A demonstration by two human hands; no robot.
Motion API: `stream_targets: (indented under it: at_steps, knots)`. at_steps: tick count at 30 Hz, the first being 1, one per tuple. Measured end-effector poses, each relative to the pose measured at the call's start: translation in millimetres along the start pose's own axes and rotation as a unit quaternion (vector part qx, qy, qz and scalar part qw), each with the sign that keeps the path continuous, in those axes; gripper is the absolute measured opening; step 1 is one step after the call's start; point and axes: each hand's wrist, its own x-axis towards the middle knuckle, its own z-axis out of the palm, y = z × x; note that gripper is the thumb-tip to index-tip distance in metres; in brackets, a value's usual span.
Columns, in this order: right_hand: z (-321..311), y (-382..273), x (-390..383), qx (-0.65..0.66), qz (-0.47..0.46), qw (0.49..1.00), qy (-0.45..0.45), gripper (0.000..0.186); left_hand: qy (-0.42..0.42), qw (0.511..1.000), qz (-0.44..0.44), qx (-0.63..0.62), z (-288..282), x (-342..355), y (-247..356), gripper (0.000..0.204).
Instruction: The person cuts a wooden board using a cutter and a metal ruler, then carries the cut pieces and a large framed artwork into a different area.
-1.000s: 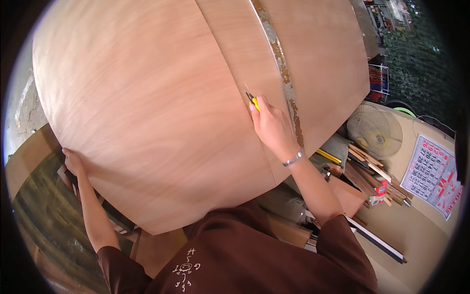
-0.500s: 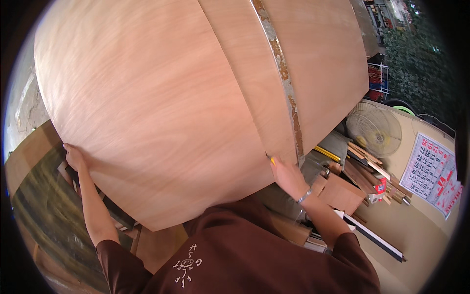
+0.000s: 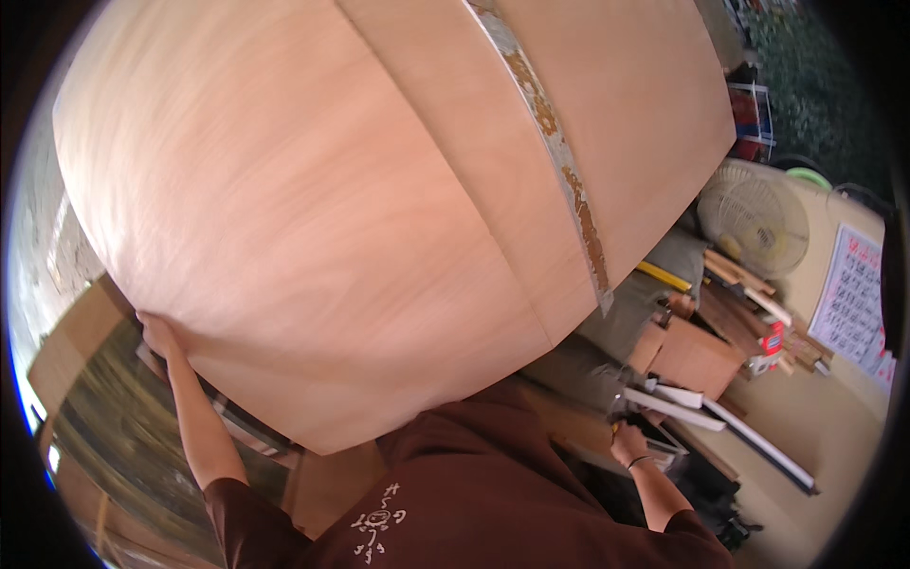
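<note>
A large plywood sheet (image 3: 284,209) fills most of the view, with a thin cut line running down it and a long, stained metal straightedge (image 3: 555,142) lying to the right of that line. My left hand (image 3: 159,337) grips the sheet's left edge near the lower corner. My right hand (image 3: 628,444) is below and right of the sheet, closed on a small yellow cutter (image 3: 617,431), mostly hidden by the fingers, among wood pieces and dark items.
A wire fan (image 3: 754,213) stands at the right beside wood offcuts (image 3: 735,332), a cardboard-coloured box (image 3: 692,356) and long white strips (image 3: 758,446). A calendar sheet (image 3: 848,299) lies farther right. Below left is a dark, streaked board (image 3: 118,427).
My right hand moved down along the cut line with the cutter, then off the sheet toward the clutter at lower right. My left hand stayed on the edge. The view shifted slightly.
</note>
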Motion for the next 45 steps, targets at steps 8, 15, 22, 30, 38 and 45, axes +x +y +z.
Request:
stream_targets:
  at_steps: [8, 15, 22, 30, 38, 45]
  knots:
    - [-168.8, -176.8, 17.9, 0.377, -0.219, 0.864, 0.253, 0.034, 0.013, 0.998, 0.054, -0.001, -19.3, -18.3, 24.1, 0.075]
    - [-211.8, -236.3, 49.6, 0.345, -0.416, 0.787, 0.298, 0.039, 0.164, 0.95, 0.242, 0.113, -32.1, -39.8, -24.0, 0.067]
    - [-284.0, -282.8, 69.3, 0.267, -0.454, 0.769, 0.362, 0.033, 0.062, 0.995, 0.068, -0.044, -42.8, -154.6, -64.0, 0.065]
    - [-332.3, -334.9, 68.1, 0.18, -0.472, 0.783, 0.363, 0.018, 0.065, 0.995, 0.072, 0.011, -31.9, -168.6, -47.6, 0.065]
    - [-323.8, -302.4, 41.3, 0.059, -0.408, 0.87, 0.27, 0.02, 0.064, 0.996, 0.053, 0.013, -27.1, -157.1, -57.2, 0.071]
    - [-205.3, -194.1, 41.9, -0.015, -0.344, 0.931, 0.124, 0.021, 0.079, 0.996, 0.04, 0.017, -29.0, -144.1, -75.3, 0.07]
